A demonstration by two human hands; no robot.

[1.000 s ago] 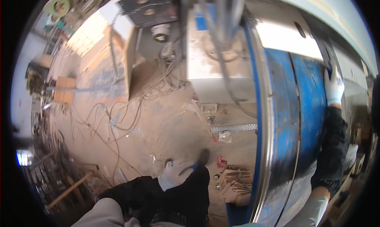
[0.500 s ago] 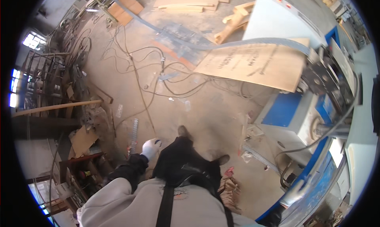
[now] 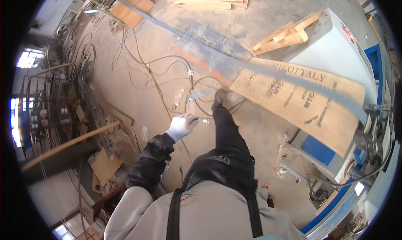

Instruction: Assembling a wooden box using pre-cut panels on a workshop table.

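Observation:
My left hand [image 3: 183,126], in a white glove with a dark sleeve behind it, is held out in front of my body above the floor. Its fingers are curled; a small dark bit shows by the fingertips, too little to name. Below and beyond it lie loose cables [image 3: 161,87] and a grey flat scrap [image 3: 201,94]. My right hand is out of the picture. Ahead, a long grey toothed metal strip [image 3: 217,54] runs from the machine at the right over a printed brown board [image 3: 289,95] toward the far left.
A grey-and-blue machine [image 3: 322,150] stands at the right, beside a pale cabinet [image 3: 335,51]. Wood pieces [image 3: 289,34] lean by the cabinet. Planks [image 3: 213,3] lie far ahead. Racks and scrap [image 3: 63,118] crowd the left, with a wooden bar [image 3: 71,145] sticking out.
I have stepped forward, one foot now further ahead near the cables. My left hand has moved up and forward. My right hand, earlier by the machine's blue edge, has left the view.

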